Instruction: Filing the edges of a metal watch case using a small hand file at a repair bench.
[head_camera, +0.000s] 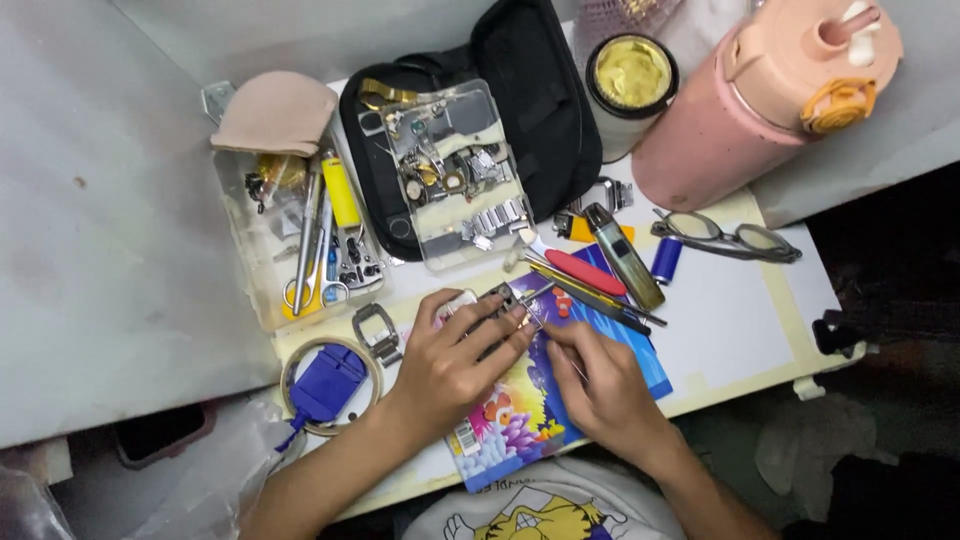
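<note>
The right hand pinches a thin metal tool, its tip at a metal watch band that the left hand presses onto a colourful booklet. The band is still being worked. Around them, a parts tray, pink bottle and glasses crowd the white desk.
</note>
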